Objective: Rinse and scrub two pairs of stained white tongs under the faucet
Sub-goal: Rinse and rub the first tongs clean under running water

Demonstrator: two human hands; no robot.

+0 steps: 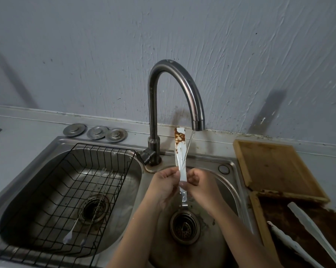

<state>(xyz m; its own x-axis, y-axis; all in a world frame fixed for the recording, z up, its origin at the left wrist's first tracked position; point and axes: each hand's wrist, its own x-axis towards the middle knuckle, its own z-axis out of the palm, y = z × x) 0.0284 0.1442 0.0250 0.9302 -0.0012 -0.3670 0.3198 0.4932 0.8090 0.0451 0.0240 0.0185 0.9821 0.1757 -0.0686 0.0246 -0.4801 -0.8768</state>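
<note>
Both hands hold one pair of white tongs (180, 163) upright under the gooseneck faucet (173, 97), above the right basin of the steel sink (229, 182). The left hand (163, 182) and the right hand (197, 182) pinch the middle of the tongs from two sides, fingers closed on the arms, so the arms are pressed together. The tip with the brown stain (179, 137) points up, just left of the faucet mouth, and a thin water stream (189, 144) falls on the upper part. The metal hinge end hangs down, over the drain (184, 227).

The tongs look light, thin and rather stiff, with some spring in them, I think. Wet plastic is probably slippery, so the middle is a good place to hold, and the stained tip stays free for scrubbing.

The second pair of tongs (306, 233) lies right of the faucet, on a dirty wooden tray (260, 219) beside the sink, apparently not yet washed
</note>
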